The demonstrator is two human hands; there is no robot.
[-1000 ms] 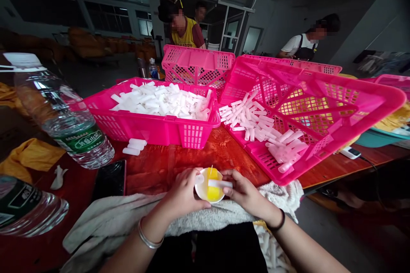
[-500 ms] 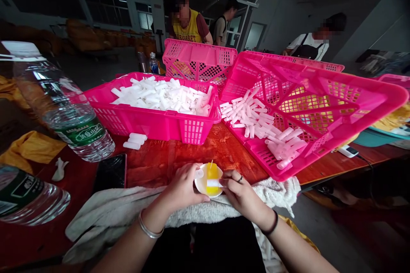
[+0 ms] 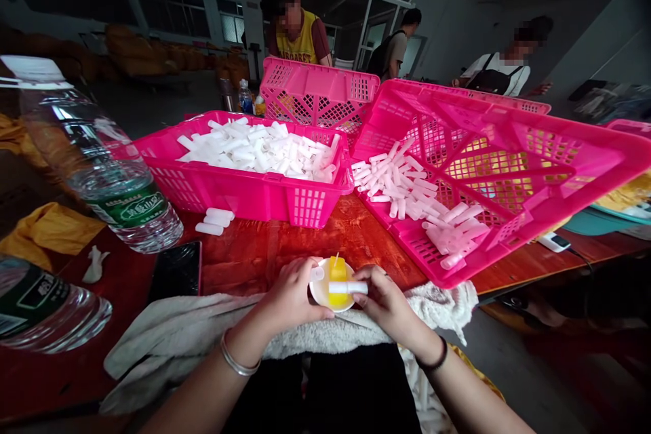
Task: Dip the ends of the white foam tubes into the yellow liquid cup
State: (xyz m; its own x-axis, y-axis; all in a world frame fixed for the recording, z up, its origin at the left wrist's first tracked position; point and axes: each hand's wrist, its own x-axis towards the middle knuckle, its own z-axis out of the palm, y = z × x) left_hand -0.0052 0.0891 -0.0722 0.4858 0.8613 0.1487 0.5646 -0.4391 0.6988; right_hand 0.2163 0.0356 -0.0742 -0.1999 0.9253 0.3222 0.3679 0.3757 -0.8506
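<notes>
At the front of the table my left hand [image 3: 295, 291] is closed around a small white bowl [image 3: 321, 295]. The round end of another white tube [image 3: 317, 274] shows by its fingertips; I cannot tell whether they grip it. Inside the bowl stands a yellow piece [image 3: 338, 270] with a thin stick poking up. My right hand [image 3: 384, 302] pinches a short white tube [image 3: 348, 287] by its right end. That tube lies level across the bowl, over the yellow piece; whether it touches is unclear.
A pink basket [image 3: 244, 190] heaped with white tubes stands ahead; another pink basket [image 3: 442, 281] lies tipped at right with tubes inside. Several tubes [image 3: 216, 220], a phone [image 3: 175, 270] and water bottles [image 3: 135, 207] are at left. A white towel [image 3: 203, 325] lines the front edge. Co-workers stand behind.
My right hand has turned slightly, and more of the tube now shows beyond its fingers. My left hand and the bowl stay put. A person in the background has moved right.
</notes>
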